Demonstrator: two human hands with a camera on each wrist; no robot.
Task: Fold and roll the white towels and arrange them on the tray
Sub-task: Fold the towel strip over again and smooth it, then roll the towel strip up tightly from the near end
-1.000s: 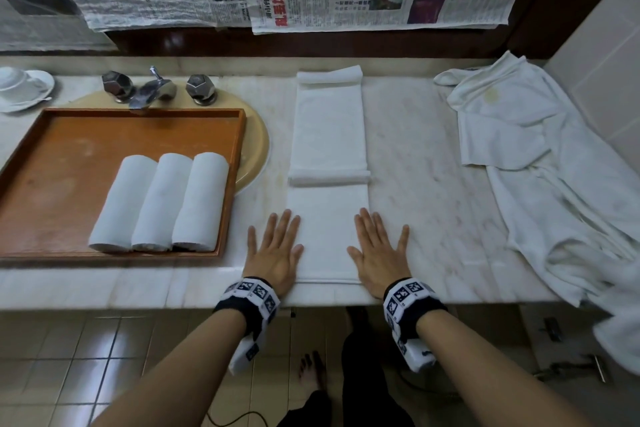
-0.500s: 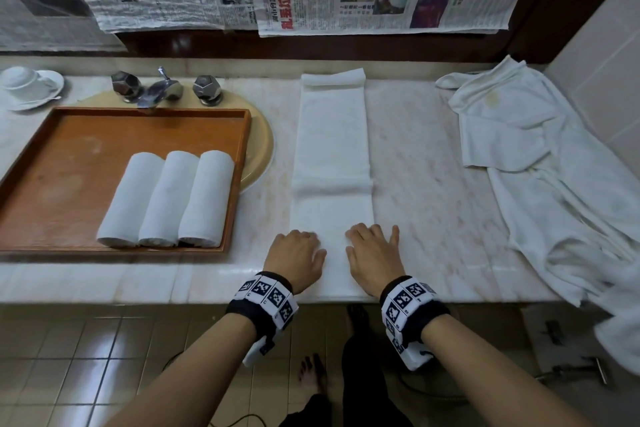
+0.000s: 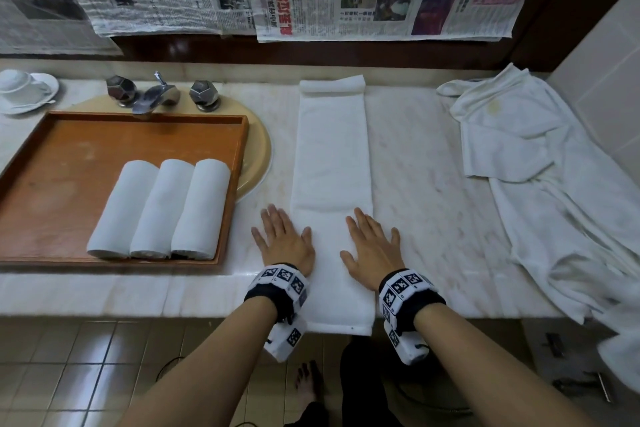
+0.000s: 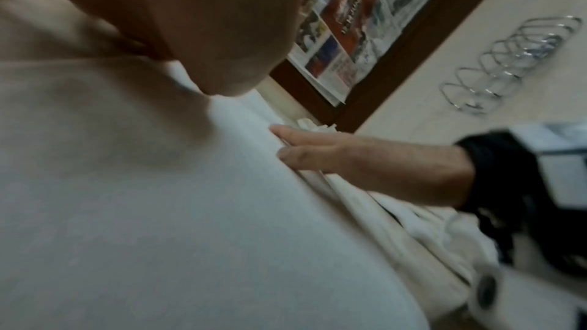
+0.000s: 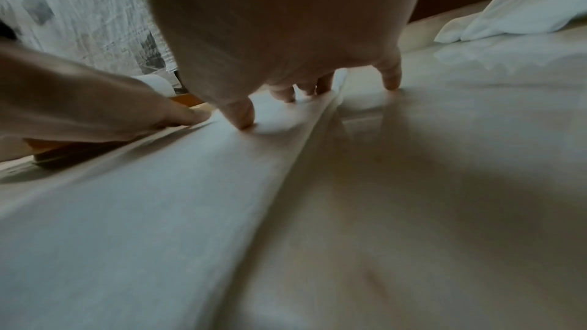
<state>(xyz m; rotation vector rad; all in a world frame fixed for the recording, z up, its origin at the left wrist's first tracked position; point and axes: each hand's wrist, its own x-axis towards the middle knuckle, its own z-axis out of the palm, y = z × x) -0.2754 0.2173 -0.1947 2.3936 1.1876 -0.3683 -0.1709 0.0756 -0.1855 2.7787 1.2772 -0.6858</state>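
A long white towel (image 3: 330, 163), folded into a narrow strip, lies flat on the marble counter (image 3: 426, 191), its near end hanging over the front edge and its far end curled. My left hand (image 3: 282, 236) lies flat with straight fingers on the strip's left edge. My right hand (image 3: 369, 241) presses flat on its right edge; its fingertips (image 5: 244, 119) touch the cloth. Three rolled white towels (image 3: 159, 208) lie side by side in the brown wooden tray (image 3: 62, 163) at the left.
A heap of loose white towels (image 3: 554, 184) covers the counter's right end and spills over the edge. Behind the tray are a metal faucet (image 3: 156, 97) and a beige basin rim (image 3: 259, 152). A white cup and saucer (image 3: 24, 90) sit far left. Newspapers hang on the wall.
The fold across the towel's middle is gone and the strip now lies full length, its near end over the counter edge. Both hands curled on the near end, then flattened again.
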